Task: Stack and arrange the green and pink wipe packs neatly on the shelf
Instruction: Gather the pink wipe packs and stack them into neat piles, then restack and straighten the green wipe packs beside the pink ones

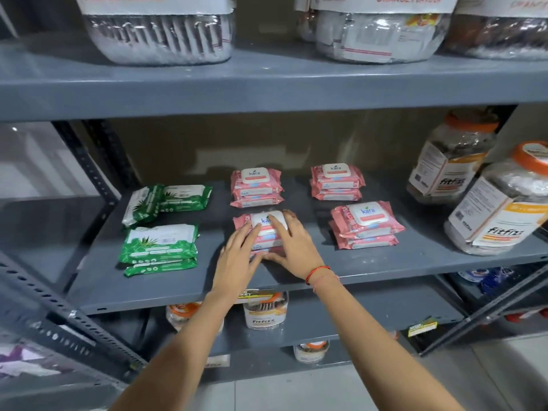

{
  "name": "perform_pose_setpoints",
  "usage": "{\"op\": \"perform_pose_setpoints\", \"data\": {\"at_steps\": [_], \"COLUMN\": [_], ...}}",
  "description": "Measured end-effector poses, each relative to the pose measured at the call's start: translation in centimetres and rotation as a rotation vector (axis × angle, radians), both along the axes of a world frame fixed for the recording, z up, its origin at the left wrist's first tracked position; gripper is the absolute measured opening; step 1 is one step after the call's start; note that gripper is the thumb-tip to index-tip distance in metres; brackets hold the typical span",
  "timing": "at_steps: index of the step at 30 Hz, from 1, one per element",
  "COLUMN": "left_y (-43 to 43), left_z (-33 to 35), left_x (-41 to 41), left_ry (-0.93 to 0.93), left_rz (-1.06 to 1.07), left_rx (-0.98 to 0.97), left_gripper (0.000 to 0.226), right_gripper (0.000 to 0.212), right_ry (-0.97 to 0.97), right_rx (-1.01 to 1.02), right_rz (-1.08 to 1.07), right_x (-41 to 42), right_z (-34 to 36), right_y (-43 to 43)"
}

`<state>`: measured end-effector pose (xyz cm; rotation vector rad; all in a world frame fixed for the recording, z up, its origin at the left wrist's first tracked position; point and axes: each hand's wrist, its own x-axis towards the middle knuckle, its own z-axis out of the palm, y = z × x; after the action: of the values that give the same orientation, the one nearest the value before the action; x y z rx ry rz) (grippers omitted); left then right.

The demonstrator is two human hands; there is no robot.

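Note:
On the grey middle shelf [184, 286] both of my hands rest on the front-centre stack of pink wipe packs [261, 225]. My left hand [238, 256] lies flat on its left side. My right hand [292, 244] covers its top and right side, thumb at the front edge. Other pink stacks sit behind [256, 188], at back right [336, 182] and at front right [366, 225]. A green stack [160, 249] lies at front left. Behind it lie two more green packs [167, 201], one tilted over the other.
Large plastic jars with orange lids [498, 209] stand at the shelf's right end. Clear tubs [157, 34] sit on the shelf above, smaller jars [265, 311] on the shelf below. A perforated metal upright [89, 173] frames the left side.

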<state>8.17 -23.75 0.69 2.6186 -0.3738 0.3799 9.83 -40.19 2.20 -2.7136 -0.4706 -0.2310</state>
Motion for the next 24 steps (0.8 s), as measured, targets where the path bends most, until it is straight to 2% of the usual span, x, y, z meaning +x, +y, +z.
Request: {"op": "perform_pose_setpoints", "data": {"at_steps": [5, 12, 20, 24], "left_y": [0.0, 1.2, 1.4, 3.0], "left_z": [0.0, 0.6, 1.2, 2.1], "left_x": [0.2, 1.2, 0.8, 0.4], "left_ry": [-0.036, 0.002, 0.057, -0.012], "left_rz": [0.003, -0.086, -0.122, -0.137], "left_rx": [0.008, 0.182, 0.208, 0.151], "left_gripper": [0.057, 0.063, 0.074, 0.067], "right_gripper": [0.074, 0.073, 0.076, 0.086], "right_ry": [-0.026, -0.019, 0.018, -0.025], "right_rx": [-0.046, -0.087, -0.139, -0.088], "right_rz": [-0.036, -0.089, -0.083, -0.15], "right_x": [0.4, 0.7, 0.6, -0.3], "right_z": [-0.6, -0.6, -0.1, 0.8], "right_y": [0.0, 0.2, -0.1, 0.0]}}
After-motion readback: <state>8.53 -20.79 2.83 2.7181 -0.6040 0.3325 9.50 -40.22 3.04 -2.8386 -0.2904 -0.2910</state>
